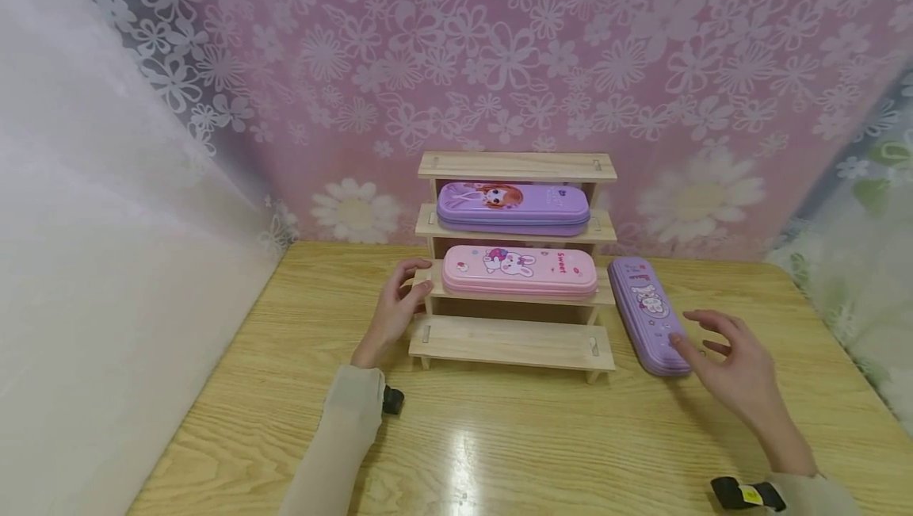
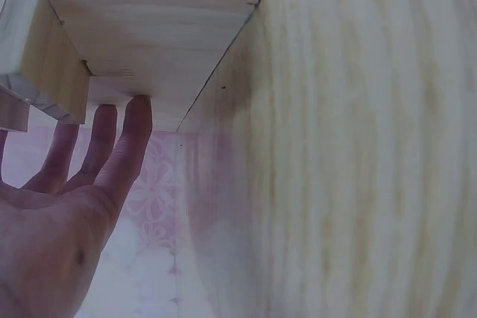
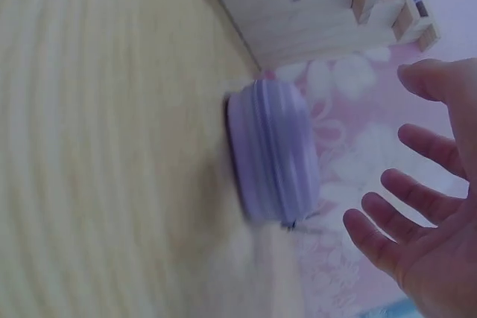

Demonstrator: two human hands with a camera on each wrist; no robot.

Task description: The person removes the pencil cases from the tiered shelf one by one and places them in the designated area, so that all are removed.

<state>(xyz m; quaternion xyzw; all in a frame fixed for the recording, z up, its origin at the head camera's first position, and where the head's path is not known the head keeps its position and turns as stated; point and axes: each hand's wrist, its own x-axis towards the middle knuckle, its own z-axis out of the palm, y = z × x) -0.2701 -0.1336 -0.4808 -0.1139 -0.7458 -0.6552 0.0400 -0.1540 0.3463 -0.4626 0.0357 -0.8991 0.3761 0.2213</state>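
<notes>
Pale wood, unpainted, forms the stepped rack (image 1: 517, 166), which stands upright on the wood-grain bench (image 1: 556, 445). Its two middle tiers each carry one zipped case: a purple girl-print case (image 1: 513, 211) on the upper and a pink rabbit case (image 1: 521, 272) below it. Both lie lengthwise, printed faces outward, an arrangement judged to suit the narrow tiers and leave the prints readable. The lowest tier (image 1: 506, 339) bears nothing.

The left grip (image 1: 401, 306) is at the rack's left side, fingers extended and apart, with fingertips set against the side panel in the left wrist view. This contact is judged to steady the light frame.

A purple rabbit case (image 1: 647, 314) lies flat on the bench just right of the rack, slanted, its near end angled toward the right grip (image 1: 738, 365). That grip is spread, thumb and fingers parted, and pinches nothing. It sits to the right of the case's near end. Overhead, the thumb overlaps the case edge; the right wrist view shows a gap, so contact cannot be confirmed. The slant appears to present the near end conveniently to that side.
</notes>
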